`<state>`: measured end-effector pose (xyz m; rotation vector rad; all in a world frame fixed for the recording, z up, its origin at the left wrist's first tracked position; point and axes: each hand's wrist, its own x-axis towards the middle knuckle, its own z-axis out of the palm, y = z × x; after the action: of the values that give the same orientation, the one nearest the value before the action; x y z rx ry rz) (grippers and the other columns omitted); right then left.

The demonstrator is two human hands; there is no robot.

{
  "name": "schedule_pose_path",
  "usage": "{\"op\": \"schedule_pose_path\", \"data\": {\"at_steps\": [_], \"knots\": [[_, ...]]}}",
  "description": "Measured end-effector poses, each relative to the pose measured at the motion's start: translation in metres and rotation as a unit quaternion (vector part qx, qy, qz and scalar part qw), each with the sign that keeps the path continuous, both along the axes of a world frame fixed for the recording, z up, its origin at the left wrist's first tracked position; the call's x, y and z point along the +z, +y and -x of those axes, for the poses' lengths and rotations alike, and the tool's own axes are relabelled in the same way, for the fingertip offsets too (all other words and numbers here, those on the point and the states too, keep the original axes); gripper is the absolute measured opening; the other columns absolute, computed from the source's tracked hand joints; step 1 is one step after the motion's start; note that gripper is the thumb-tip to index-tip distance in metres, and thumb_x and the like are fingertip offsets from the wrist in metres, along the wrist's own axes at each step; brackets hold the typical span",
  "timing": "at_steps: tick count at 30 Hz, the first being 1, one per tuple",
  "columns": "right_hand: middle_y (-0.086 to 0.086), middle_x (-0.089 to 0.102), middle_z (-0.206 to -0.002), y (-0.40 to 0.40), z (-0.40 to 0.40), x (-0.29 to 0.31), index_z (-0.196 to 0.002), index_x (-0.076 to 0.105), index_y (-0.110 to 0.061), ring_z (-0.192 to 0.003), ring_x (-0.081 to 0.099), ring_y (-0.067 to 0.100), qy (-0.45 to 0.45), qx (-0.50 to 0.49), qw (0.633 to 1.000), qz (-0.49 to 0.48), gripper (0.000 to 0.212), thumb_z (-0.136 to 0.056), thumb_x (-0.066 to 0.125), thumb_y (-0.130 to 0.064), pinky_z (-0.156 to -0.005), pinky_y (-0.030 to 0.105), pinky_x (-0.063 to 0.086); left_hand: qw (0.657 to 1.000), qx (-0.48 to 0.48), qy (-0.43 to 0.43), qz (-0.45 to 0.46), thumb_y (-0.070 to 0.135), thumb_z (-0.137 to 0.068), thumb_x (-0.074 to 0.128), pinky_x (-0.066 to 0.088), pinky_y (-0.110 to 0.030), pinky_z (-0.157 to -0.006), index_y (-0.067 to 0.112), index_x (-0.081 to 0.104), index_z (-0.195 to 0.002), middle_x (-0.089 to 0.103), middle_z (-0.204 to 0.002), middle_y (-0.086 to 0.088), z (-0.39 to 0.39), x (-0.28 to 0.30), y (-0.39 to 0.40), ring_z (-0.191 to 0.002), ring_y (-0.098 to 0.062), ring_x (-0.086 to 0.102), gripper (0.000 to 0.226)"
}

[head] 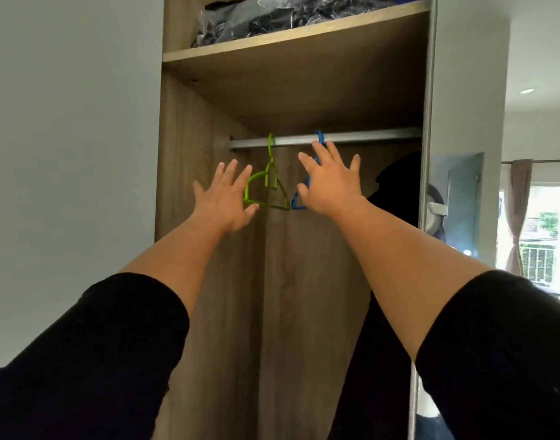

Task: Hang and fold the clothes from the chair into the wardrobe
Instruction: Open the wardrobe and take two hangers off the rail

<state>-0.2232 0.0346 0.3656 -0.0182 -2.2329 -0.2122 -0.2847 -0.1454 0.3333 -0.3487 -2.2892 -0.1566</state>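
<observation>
Clearly the fingers of both hands are spread wide and hold nothing. The left hand [223,198] reaches beside the green hanger [267,185]; the right hand [331,182] is in front of the blue hanger [299,201], perhaps touching it. Both hangers hang empty on the rail [367,137] inside the wardrobe [189,173]. I judge the step is fetching a hanger; next, lift one hook off the rail. The clothes and chair are not in view. No writing is readable.

home bedroom: wood wardrobe [208,185] w/ rail [367,137], hangers [269,182], bagged clothes [272,17] up top, curtained window [519,214].
</observation>
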Motion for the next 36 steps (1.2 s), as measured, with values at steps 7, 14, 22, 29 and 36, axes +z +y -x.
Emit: {"op": "schedule_pose_path", "data": {"at_steps": [7,14,22,29,36], "knots": [[0.004,0.002,-0.159,0.011,0.025,0.001,-0.148,0.018,-0.034,-0.137,0.028,0.038,-0.024,-0.076,0.994,0.077,0.062,-0.094,0.045,-0.047,-0.105,0.048,0.032,0.994,-0.093,-0.05,-0.036,0.047,-0.091,0.051,0.036,-0.05,-0.107,0.039,0.012,-0.148,-0.004,-0.159,-0.01,0.05,0.007,0.018,-0.136,-0.038,0.033,0.069],[0.013,0.032,-0.149,0.004,0.047,-0.016,-0.147,0.02,-0.036,-0.126,0.046,0.034,-0.049,-0.104,0.988,0.104,0.065,-0.091,0.053,-0.046,-0.094,0.041,0.045,0.99,-0.126,-0.062,-0.029,0.037,-0.079,0.072,0.04,-0.042,-0.102,0.022,0.041,-0.141,0.032,-0.137,-0.015,0.076,0.011,0.025,-0.12,-0.037,0.048,0.071],[0.015,0.044,-0.139,0.0,0.058,-0.026,-0.148,0.022,-0.017,-0.121,0.049,0.034,-0.048,-0.122,0.986,0.101,0.07,-0.091,0.058,-0.034,-0.095,0.039,0.043,0.982,-0.184,-0.007,-0.045,0.004,-0.083,0.062,0.047,-0.045,-0.092,0.017,0.043,-0.136,0.041,-0.114,-0.017,0.104,-0.002,0.021,-0.1,-0.043,0.057,0.057],[0.014,0.04,-0.141,0.002,0.065,-0.031,-0.15,0.016,-0.016,-0.121,0.049,0.033,-0.049,-0.111,0.986,0.117,0.071,-0.093,0.054,-0.036,-0.095,0.038,0.043,0.958,-0.251,0.008,-0.142,0.005,-0.076,0.074,0.044,-0.039,-0.095,0.019,0.027,-0.148,0.039,-0.119,-0.015,0.11,0.001,0.015,-0.103,-0.034,0.052,0.087],[0.005,0.01,-0.158,-0.004,0.06,-0.024,-0.149,0.012,-0.032,-0.143,0.011,0.03,0.026,-0.201,0.979,-0.029,0.071,-0.09,0.035,-0.063,-0.108,0.064,0.011,0.945,-0.262,0.05,-0.187,0.023,-0.068,0.082,0.037,-0.027,-0.093,0.021,0.03,-0.147,0.037,-0.1,-0.004,0.098,0.005,-0.005,-0.091,-0.017,0.043,0.094]]}}
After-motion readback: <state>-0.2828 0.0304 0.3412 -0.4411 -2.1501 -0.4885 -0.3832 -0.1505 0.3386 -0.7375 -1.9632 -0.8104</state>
